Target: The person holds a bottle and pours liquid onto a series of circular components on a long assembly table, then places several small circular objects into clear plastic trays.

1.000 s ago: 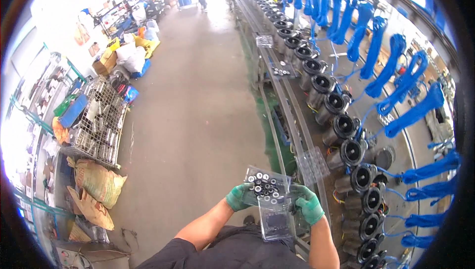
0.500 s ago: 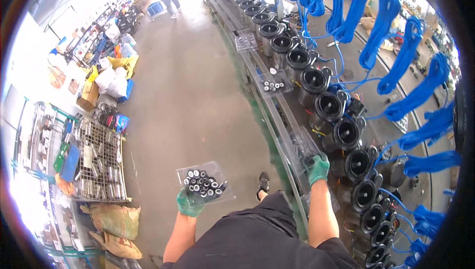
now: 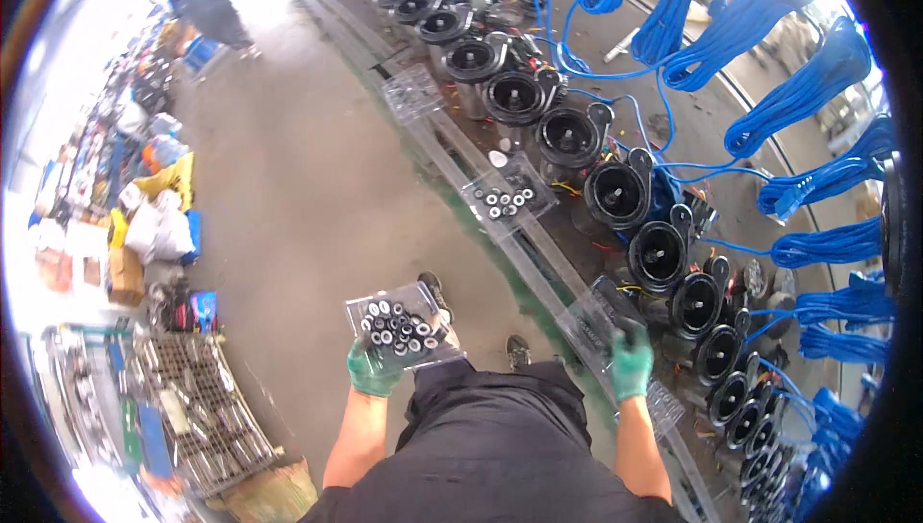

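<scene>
A clear plastic tray (image 3: 356,316) filled with small black-and-white ring parts (image 3: 396,327) is held level in front of my body. My green-gloved left hand (image 3: 375,371) grips its near left corner, fingers partly hidden below it. My right hand (image 3: 632,367), in a green glove too, is over the rail at the right, beside another clear tray (image 3: 598,319) with dark contents. Motion smears its fingers, so I cannot tell whether they hold that tray's edge.
Black round-topped motor units (image 3: 617,193) line the rail (image 3: 538,249), below hanging blue cable coils (image 3: 740,33). Another tray of rings (image 3: 505,201) sits farther along. A wire-mesh crate (image 3: 207,408) and sacks stand left. Far ahead, a person (image 3: 207,9) is beside a blue bin (image 3: 200,54).
My view has turned and moved forward along the rail. The left hand still carries its tray; the right hand has come nearer my body. The distant person appears larger and farther left.
</scene>
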`<state>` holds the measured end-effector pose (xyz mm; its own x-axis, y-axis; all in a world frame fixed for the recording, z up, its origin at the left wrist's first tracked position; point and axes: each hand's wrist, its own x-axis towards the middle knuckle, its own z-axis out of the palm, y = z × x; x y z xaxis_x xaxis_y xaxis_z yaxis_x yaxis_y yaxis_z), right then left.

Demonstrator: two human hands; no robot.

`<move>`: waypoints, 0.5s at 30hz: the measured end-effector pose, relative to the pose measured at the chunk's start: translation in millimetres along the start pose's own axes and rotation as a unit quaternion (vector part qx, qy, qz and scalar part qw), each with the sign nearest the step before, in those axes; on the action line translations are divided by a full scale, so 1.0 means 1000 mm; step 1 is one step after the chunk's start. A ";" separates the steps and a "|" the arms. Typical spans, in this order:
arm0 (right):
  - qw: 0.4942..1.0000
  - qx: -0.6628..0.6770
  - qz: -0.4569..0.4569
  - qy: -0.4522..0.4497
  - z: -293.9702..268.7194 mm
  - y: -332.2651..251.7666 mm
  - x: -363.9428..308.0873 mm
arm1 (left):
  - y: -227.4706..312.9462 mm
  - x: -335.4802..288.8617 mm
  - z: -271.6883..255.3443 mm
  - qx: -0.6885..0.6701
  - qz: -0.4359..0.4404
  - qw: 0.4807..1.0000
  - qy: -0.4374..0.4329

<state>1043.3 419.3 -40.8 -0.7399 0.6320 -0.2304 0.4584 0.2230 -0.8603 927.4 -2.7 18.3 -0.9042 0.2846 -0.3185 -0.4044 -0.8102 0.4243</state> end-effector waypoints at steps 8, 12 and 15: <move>0.991 0.063 0.115 -0.026 0.237 -0.049 0.119 | 0.103 0.158 -0.026 0.034 -0.177 0.983 -0.021; 0.984 -0.013 0.149 0.100 0.283 -0.060 0.137 | 0.148 0.215 -0.035 0.061 -0.237 0.968 -0.048; 0.979 0.064 0.146 0.127 0.283 -0.082 0.134 | 0.163 0.259 -0.048 0.096 -0.279 0.955 -0.040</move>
<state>766.7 275.7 -129.8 -0.4335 0.8226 -0.3680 0.5537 -0.0790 -0.8290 633.7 -85.5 -36.2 -0.5460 0.6883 -0.4777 -0.8364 -0.4153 0.3576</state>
